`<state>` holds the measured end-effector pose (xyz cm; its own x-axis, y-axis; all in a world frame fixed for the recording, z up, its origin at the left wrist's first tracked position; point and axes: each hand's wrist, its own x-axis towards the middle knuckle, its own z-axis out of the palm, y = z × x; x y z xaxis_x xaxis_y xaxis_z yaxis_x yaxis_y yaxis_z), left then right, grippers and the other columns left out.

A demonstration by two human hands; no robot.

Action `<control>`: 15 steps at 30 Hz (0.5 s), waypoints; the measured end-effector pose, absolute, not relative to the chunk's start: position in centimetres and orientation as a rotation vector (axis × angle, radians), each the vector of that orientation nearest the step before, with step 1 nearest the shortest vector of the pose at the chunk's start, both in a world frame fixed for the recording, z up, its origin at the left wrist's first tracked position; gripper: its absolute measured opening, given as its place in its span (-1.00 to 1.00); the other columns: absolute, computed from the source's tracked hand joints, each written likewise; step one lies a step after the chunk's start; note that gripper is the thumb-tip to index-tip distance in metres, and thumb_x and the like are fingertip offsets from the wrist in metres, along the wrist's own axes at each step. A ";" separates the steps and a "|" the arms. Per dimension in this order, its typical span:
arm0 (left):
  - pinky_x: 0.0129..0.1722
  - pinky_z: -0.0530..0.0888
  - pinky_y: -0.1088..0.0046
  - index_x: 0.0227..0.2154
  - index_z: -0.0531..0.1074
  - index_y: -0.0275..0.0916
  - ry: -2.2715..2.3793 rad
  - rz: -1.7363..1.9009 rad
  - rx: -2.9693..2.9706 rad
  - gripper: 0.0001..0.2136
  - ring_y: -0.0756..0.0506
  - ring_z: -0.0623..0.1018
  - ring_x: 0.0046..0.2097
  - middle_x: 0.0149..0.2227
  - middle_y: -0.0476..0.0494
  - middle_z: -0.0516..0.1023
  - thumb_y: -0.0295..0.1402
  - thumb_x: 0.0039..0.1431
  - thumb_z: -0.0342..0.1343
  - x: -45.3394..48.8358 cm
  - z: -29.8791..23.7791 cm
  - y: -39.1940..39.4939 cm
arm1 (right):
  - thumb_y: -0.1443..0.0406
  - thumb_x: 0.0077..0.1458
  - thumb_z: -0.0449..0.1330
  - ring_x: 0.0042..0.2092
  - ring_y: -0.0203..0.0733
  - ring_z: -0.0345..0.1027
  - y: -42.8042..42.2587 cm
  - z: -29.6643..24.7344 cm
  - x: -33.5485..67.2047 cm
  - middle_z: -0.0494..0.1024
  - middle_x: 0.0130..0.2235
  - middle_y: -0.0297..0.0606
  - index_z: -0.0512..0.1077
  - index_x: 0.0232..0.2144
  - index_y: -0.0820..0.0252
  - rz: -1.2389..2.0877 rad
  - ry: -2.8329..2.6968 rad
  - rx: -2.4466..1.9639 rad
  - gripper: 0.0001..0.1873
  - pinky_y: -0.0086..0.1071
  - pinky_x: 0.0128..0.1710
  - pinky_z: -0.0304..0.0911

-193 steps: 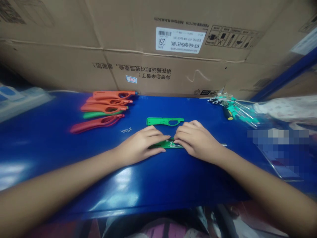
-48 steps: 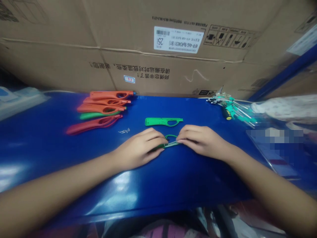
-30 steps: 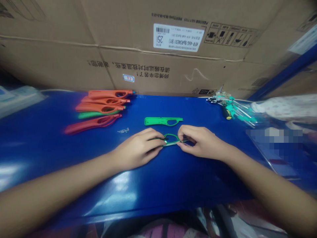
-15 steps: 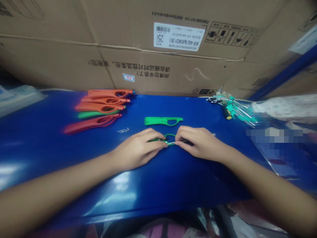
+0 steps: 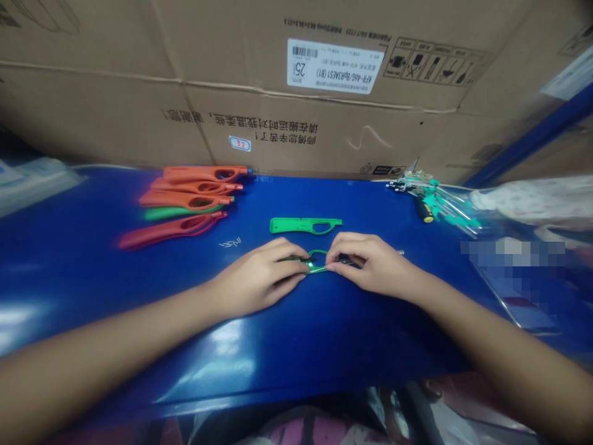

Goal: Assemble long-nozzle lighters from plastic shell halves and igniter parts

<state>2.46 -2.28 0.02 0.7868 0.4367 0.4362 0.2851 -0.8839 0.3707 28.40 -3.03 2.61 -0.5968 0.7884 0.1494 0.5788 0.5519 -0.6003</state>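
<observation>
Between my hands lies a green lighter casing (image 5: 317, 270), the long-handled kind, with its trigger loop showing. Fingers and thumb of my left hand (image 5: 266, 272) are closed on its handle end, hiding most of it. My right hand (image 5: 365, 262) pinches the casing near the nozzle end; a thin metal tip pokes out beyond those fingers. Small dark and pale parts sit inside the casing, too small to name. Just behind, a matching green casing half (image 5: 303, 226) lies flat on the blue table (image 5: 296, 352).
Orange lighters (image 5: 204, 175) and a red lighter (image 5: 173, 231) are stacked at the left. Several small metal pins (image 5: 230, 243) lie near my left hand. At the right are teal-handled parts (image 5: 445, 204) and a yellow-black screwdriver (image 5: 425, 211). A cardboard box (image 5: 231, 55) stands behind.
My right hand has shifted slightly at the casing, and its fingers have moved a little away from my left fingertips. The left hand holds almost the same place.
</observation>
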 end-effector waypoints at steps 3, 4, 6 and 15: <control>0.02 0.50 0.29 -0.01 0.53 -0.24 0.564 0.751 2.681 -0.77 -0.14 0.51 -0.01 -0.04 -0.25 0.55 -0.45 0.35 0.07 2.5 0.1 -2.3 | 0.33 0.23 0.21 -0.30 -0.30 0.35 -3.1 2.6 28.6 0.53 -0.26 -0.27 0.53 -0.29 0.17 0.654 -2.428 -1.065 -0.92 -0.41 -0.31 0.18; 0.02 0.50 0.29 -0.01 0.53 -0.24 0.565 0.752 2.680 -0.78 -0.13 0.51 -0.01 -0.04 -0.25 0.55 -0.45 0.36 0.07 2.5 0.1 -2.3 | 0.33 0.24 0.21 -0.30 -0.30 0.35 -3.1 2.5 28.6 0.53 -0.25 -0.27 0.53 -0.28 0.17 0.639 -2.439 -1.057 -0.92 -0.41 -0.30 0.19; 0.02 0.50 0.29 -0.02 0.52 -0.25 0.568 0.750 2.675 -0.78 -0.13 0.51 -0.01 -0.04 -0.25 0.55 -0.45 0.36 0.06 2.5 0.1 -2.3 | 0.33 0.24 0.21 -0.28 -0.29 0.37 -3.2 2.5 28.7 0.54 -0.24 -0.27 0.52 -0.28 0.17 0.623 -2.449 -1.046 -0.92 -0.40 -0.28 0.20; 0.03 0.49 0.28 -0.03 0.53 -0.25 0.574 0.737 2.677 -0.79 -0.14 0.51 -0.01 -0.04 -0.25 0.55 -0.44 0.37 0.05 2.4 0.0 -2.2 | 0.32 0.26 0.20 -0.33 -0.32 0.34 -3.3 2.7 28.8 0.55 -0.22 -0.27 0.54 -0.27 0.15 0.582 -2.505 -1.035 -0.90 -0.42 -0.31 0.19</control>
